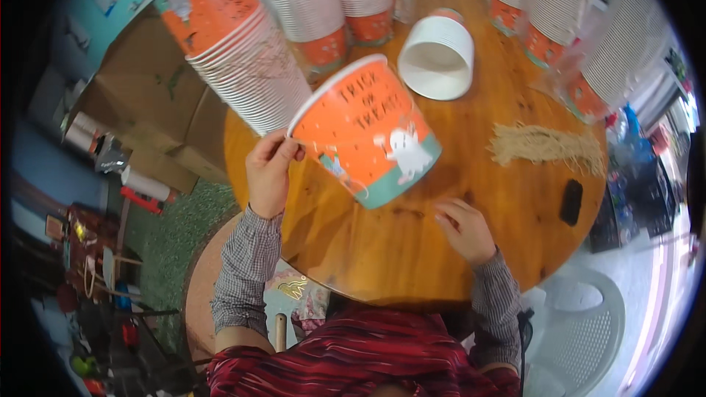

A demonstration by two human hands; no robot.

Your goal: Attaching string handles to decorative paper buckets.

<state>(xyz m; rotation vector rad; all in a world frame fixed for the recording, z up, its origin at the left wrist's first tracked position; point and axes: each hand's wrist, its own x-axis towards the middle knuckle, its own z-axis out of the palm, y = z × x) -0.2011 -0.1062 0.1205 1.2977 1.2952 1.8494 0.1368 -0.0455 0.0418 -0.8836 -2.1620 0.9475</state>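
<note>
An orange paper bucket (pixel 379 140) with a green base and a white ghost figure is tilted above the round wooden table (pixel 353 257). My left hand (pixel 268 169) pinches its white rim at the left, thumb outside. My right hand (pixel 465 228) is apart from the bucket, low over the table to its right, fingers stretched out and holding nothing. Just behind the held bucket, at the left, leans a tall nested stack of matching buckets (pixel 246 66). Another bucket (pixel 441 59) lies on its side farther back, its white inside facing me.
More bucket stacks in clear plastic stand at the back left (pixel 301 0) and back right (pixel 588 51). A bundle of tan twine (pixel 544 147) and a black oblong object (pixel 571 202) lie at the right. Cardboard boxes (pixel 154 88) stand left; a plastic chair (pixel 577 323) is lower right.
</note>
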